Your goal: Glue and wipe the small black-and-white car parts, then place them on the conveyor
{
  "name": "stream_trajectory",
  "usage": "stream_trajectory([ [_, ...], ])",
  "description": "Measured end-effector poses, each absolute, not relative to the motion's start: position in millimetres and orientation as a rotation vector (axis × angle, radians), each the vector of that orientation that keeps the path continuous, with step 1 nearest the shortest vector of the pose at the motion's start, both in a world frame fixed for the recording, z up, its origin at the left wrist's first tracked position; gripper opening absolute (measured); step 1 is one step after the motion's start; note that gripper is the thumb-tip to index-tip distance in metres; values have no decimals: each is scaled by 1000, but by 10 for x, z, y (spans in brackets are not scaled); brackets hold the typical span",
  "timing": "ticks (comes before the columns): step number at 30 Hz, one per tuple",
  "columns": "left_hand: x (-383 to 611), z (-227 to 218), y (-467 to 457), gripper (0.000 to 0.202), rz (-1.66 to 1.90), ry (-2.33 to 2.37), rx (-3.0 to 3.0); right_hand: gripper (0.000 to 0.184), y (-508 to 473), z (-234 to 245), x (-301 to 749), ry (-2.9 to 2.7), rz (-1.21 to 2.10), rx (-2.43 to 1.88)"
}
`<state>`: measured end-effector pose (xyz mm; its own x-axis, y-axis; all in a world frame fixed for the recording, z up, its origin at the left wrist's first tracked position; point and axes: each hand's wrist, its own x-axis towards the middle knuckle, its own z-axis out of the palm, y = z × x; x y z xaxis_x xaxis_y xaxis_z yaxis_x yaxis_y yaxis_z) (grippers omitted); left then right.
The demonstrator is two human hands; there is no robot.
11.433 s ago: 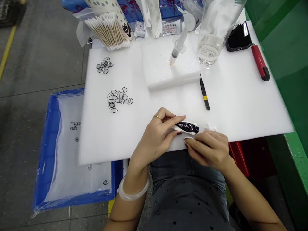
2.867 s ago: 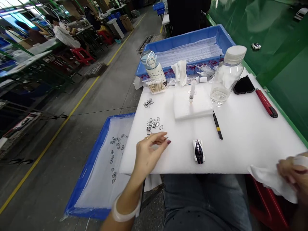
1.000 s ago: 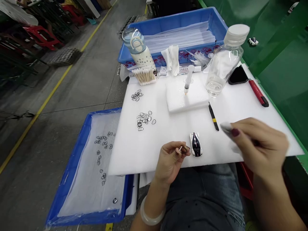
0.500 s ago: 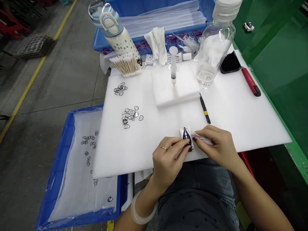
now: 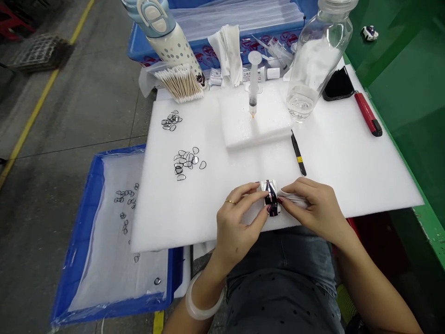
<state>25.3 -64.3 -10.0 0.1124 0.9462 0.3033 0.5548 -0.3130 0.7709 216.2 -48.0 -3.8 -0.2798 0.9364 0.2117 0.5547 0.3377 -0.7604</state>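
Note:
A small white toy car (image 5: 271, 198) with a dark glossy top stands on the white foam sheet (image 5: 340, 185) near its front edge. My left hand (image 5: 239, 215) pinches the car's near end between fingertips. My right hand (image 5: 316, 206) holds a white cloth (image 5: 294, 199) against the car's right side. The cloth and my fingers hide part of the car. Black tweezers (image 5: 298, 160) with a yellow band lie just above my right hand. Two loose heaps of thin black-edged rings (image 5: 186, 162) lie on the foam to the left.
A syringe (image 5: 253, 88) stands on a raised foam block (image 5: 257, 118). Behind it are a water bottle (image 5: 313, 65), a phone (image 5: 338, 84), a red utility knife (image 5: 367, 119), cotton swabs (image 5: 181, 83) and a flask (image 5: 170, 41). A blue tray (image 5: 78, 236) lined with plastic holds more rings.
The car has gone from standing alone on the foam to being held in my left hand. My right hand has come in from the right with the cloth. The view has tilted down and closer.

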Motion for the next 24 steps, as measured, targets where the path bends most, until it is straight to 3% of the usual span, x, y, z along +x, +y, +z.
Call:
stream_trajectory([
  [24, 255, -106, -635, 22, 1057, 1479, 1953, 8, -462, -30, 2156, -1970, 773, -1327],
])
